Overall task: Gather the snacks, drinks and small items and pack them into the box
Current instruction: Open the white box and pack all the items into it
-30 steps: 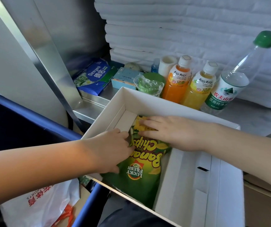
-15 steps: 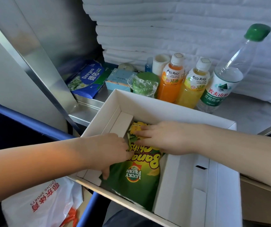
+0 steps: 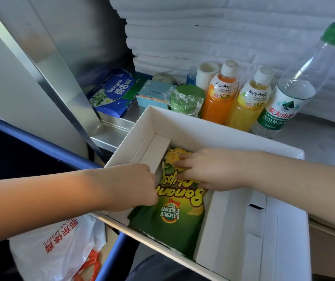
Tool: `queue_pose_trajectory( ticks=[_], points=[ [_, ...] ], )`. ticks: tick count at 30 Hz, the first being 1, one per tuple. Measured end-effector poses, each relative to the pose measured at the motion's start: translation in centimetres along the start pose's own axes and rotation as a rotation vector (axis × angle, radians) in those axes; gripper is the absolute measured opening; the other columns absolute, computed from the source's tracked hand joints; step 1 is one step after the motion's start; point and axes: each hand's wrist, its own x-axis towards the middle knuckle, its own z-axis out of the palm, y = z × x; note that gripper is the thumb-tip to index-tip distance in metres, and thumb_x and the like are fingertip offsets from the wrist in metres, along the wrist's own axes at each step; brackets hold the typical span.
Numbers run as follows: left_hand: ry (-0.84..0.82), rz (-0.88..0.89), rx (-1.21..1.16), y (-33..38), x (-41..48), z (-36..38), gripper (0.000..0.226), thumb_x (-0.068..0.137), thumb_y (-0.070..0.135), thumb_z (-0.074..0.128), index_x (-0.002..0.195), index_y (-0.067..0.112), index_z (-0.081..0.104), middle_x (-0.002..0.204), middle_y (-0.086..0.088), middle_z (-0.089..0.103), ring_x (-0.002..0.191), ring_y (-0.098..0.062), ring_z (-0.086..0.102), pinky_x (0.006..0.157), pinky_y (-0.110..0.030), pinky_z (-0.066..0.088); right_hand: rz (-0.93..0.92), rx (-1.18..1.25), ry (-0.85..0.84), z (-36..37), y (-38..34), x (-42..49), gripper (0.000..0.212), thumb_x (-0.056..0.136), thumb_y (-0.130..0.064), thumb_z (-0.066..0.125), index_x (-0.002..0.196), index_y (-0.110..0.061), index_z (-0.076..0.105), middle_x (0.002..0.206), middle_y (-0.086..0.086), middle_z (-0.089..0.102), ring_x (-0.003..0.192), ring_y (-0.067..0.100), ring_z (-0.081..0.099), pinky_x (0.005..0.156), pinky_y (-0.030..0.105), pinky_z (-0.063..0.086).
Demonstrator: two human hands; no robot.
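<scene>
A green banana chips bag [image 3: 174, 218] lies inside the white cardboard box [image 3: 213, 128], against its left inner divider. My left hand [image 3: 130, 185] is curled over the bag's left edge and grips it. My right hand [image 3: 213, 169] lies flat on the bag's top end, fingers straight. Behind the box stand an orange Mogu Mogu bottle [image 3: 219, 98], a yellow Mogu Mogu bottle [image 3: 247, 106] and a tall water bottle [image 3: 290, 98] with a green cap. Left of them are a green plastic-wrapped item [image 3: 184, 100], a light blue small box [image 3: 154, 94] and a blue tissue pack [image 3: 114, 92].
A white roll [image 3: 207, 74] and a small blue bottle [image 3: 192, 75] stand at the back against the white padded wall [image 3: 203, 37]. A metal ledge [image 3: 112, 132] borders the box's left. A blue rail [image 3: 41, 142] and a white plastic bag [image 3: 61, 244] are below left.
Both hands have stayed on the chips bag, which has settled a little deeper and flatter in the box. The view has shifted slightly.
</scene>
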Motion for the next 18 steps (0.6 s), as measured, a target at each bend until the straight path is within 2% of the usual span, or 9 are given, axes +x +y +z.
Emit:
queue_pose_trajectory(
  ticks=[3, 6, 10, 12, 15, 16, 18],
  points=[
    [-0.026, -0.036, 0.05, 0.2, -0.3, -0.3, 0.02, 0.095, 0.011, 0.044, 0.114, 0.015, 0.05, 0.095, -0.003, 0.056, 0.096, -0.022, 0.048, 0.094, -0.037, 0.037, -0.099, 0.051, 0.116, -1.1, -1.5, 0.5, 0.055, 0.09, -0.025, 0.054, 0.141, -0.016, 0.037, 0.148, 0.007, 0.036, 0.135, 0.024, 0.031, 0.105, 0.041, 0.036],
    [-0.105, -0.142, 0.03, 0.5, -0.7, 0.1, 0.032, 0.094, 0.013, 0.049, 0.126, 0.016, 0.047, 0.113, -0.004, 0.058, 0.109, -0.024, 0.047, 0.101, -0.037, 0.034, -0.142, 0.143, 0.143, -0.8, -3.3, 0.9, 0.058, 0.091, -0.022, 0.054, 0.144, -0.013, 0.033, 0.151, 0.011, 0.032, 0.138, 0.027, 0.028, 0.109, 0.043, 0.032],
    [-0.027, -0.237, 0.059, -0.7, -2.7, 0.9, 0.031, 0.093, 0.014, 0.051, 0.122, 0.021, 0.058, 0.123, 0.005, 0.059, 0.124, -0.02, 0.04, 0.11, -0.036, 0.024, -0.15, 0.115, 0.134, 0.1, -4.3, 1.4, 0.066, 0.093, -0.023, 0.052, 0.149, -0.015, 0.019, 0.155, 0.009, 0.022, 0.142, 0.026, 0.02, 0.113, 0.037, 0.02],
    [0.061, -0.252, 0.026, -1.2, -3.6, 1.0, 0.031, 0.092, 0.016, 0.05, 0.12, 0.024, 0.061, 0.125, 0.007, 0.059, 0.131, -0.02, 0.035, 0.113, -0.035, 0.015, -0.194, 0.066, 0.167, -0.1, -4.6, 1.8, 0.065, 0.093, -0.024, 0.053, 0.149, -0.015, 0.022, 0.152, 0.011, 0.027, 0.139, 0.028, 0.025, 0.111, 0.038, 0.024],
    [0.238, -0.269, 0.083, -1.0, -4.2, 1.1, 0.026, 0.087, 0.022, 0.055, 0.106, 0.026, 0.071, 0.113, 0.011, 0.067, 0.125, -0.018, 0.046, 0.112, -0.034, 0.021, -0.24, 0.023, 0.167, -0.4, -5.5, 3.1, 0.061, 0.094, -0.025, 0.052, 0.147, -0.014, 0.024, 0.143, 0.014, 0.036, 0.125, 0.031, 0.039, 0.101, 0.042, 0.039],
    [0.239, -0.284, 0.08, -0.9, -4.3, 1.1, 0.025, 0.087, 0.022, 0.054, 0.104, 0.027, 0.072, 0.11, 0.011, 0.068, 0.123, -0.017, 0.048, 0.112, -0.034, 0.02, -0.248, 0.015, 0.167, -0.5, -5.6, 3.5, 0.059, 0.094, -0.025, 0.052, 0.146, -0.014, 0.026, 0.139, 0.014, 0.039, 0.119, 0.03, 0.042, 0.096, 0.043, 0.042],
    [0.205, -0.305, 0.043, -0.8, -4.1, 1.4, 0.031, 0.092, 0.023, 0.043, 0.109, 0.026, 0.068, 0.115, 0.01, 0.064, 0.124, -0.017, 0.044, 0.111, -0.033, 0.007, -0.262, -0.005, 0.169, -0.8, -5.7, 4.2, 0.053, 0.094, -0.025, 0.051, 0.143, -0.015, 0.033, 0.131, 0.012, 0.043, 0.11, 0.027, 0.045, 0.09, 0.041, 0.043]
  ],
)
